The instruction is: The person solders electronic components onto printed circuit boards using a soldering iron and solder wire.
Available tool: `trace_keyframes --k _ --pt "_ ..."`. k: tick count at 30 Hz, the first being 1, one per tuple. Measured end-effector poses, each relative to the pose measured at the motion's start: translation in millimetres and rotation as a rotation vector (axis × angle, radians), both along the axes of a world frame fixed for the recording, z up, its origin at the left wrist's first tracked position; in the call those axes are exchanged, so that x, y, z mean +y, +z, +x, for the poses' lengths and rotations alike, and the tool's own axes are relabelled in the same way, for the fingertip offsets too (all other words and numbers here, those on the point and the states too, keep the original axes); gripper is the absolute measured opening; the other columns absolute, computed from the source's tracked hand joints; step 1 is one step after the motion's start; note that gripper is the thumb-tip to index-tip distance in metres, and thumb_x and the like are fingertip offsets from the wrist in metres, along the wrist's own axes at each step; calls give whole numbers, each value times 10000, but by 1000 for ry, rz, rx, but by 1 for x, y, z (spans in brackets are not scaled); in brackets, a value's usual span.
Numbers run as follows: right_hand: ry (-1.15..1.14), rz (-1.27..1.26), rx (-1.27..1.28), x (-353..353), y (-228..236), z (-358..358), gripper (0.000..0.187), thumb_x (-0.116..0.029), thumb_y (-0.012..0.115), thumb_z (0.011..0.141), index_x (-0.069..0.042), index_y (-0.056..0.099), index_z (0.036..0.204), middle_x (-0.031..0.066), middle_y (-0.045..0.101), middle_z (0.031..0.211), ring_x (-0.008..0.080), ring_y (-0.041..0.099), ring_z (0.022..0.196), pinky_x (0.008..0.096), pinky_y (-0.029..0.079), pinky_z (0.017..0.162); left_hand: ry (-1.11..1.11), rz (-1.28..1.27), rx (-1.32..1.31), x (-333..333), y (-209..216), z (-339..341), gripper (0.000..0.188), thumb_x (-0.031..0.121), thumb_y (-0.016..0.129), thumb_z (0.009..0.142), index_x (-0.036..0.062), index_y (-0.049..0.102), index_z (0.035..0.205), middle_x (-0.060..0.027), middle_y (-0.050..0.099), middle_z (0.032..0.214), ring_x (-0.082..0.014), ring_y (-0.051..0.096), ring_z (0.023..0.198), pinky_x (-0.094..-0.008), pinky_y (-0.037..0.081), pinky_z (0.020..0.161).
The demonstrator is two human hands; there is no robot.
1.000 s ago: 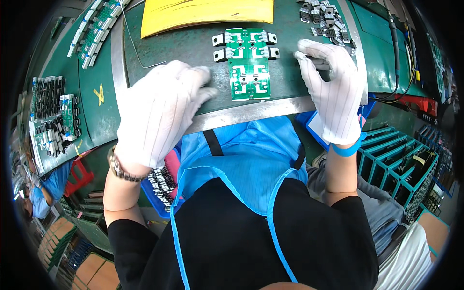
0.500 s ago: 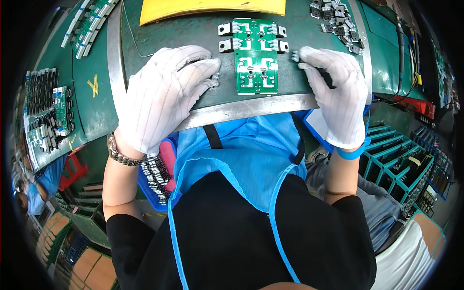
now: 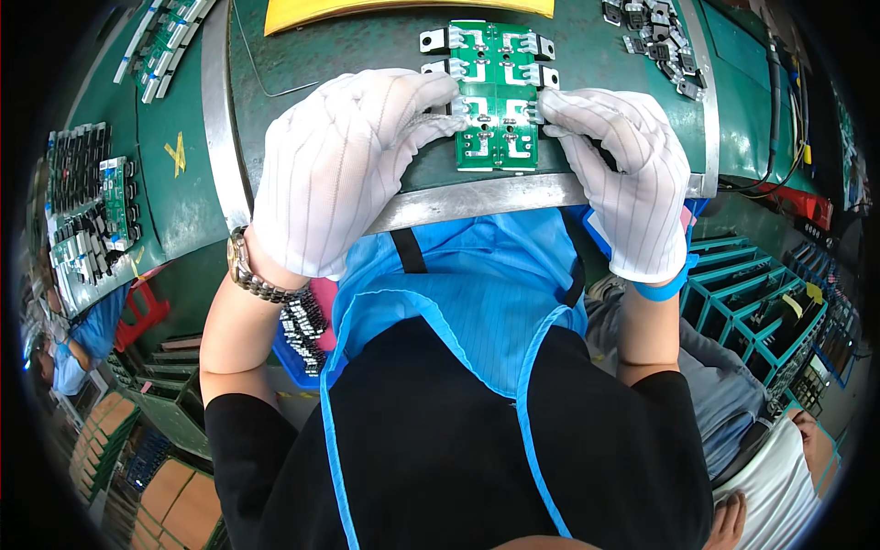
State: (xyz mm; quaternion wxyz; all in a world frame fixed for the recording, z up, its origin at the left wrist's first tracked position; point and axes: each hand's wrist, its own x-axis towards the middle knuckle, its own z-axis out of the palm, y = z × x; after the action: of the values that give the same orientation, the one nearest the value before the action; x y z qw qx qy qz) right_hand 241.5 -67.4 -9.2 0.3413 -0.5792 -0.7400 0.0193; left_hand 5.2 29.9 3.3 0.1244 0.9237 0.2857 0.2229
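A green circuit board (image 3: 498, 96) lies on the bench in front of me. Black transistors with metal tabs stick out from both sides of its far half, one of them (image 3: 543, 75) on the right edge. White striped gloves cover both hands. At the board's left edge, my left hand (image 3: 335, 165) is closed in a pinch; metal legs show at its fingertips over the board. Across from it, my right hand (image 3: 628, 170) pinches a transistor (image 3: 533, 113), its legs over the right edge and its body hidden by the fingers.
Loose transistors (image 3: 662, 38) are heaped at the far right. A yellow tray or sheet (image 3: 403, 11) lies beyond the board. A metal edge strip (image 3: 486, 197) borders the bench in front of me. More boards (image 3: 115, 202) lie at left. A blue bin (image 3: 293, 362) holds parts below.
Both hands have moved inward to the board's two edges, bringing the small legged parts from beside it onto its near half. At lower right, another person's hand has come into view.
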Motion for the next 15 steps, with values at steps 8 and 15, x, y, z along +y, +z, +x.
trace_keyframes --k 8,15 --pt "-40 51 -178 -4 -7 2 341 -86 782 742 -172 730 1068 -19 697 1029 202 646 975 351 474 883 -76 79 -63 4 -10 -1 311 102 760 793 115 740 1103 -68 718 1011 -259 692 938 -330 556 814" --pt "-37 59 -267 -4 -9 4 386 -110 782 731 -222 720 1096 -41 654 1082 192 599 1016 353 455 901 -68 74 -8 3 -4 0 312 105 766 785 122 747 1096 -64 717 1009 -244 694 925 -324 562 787"
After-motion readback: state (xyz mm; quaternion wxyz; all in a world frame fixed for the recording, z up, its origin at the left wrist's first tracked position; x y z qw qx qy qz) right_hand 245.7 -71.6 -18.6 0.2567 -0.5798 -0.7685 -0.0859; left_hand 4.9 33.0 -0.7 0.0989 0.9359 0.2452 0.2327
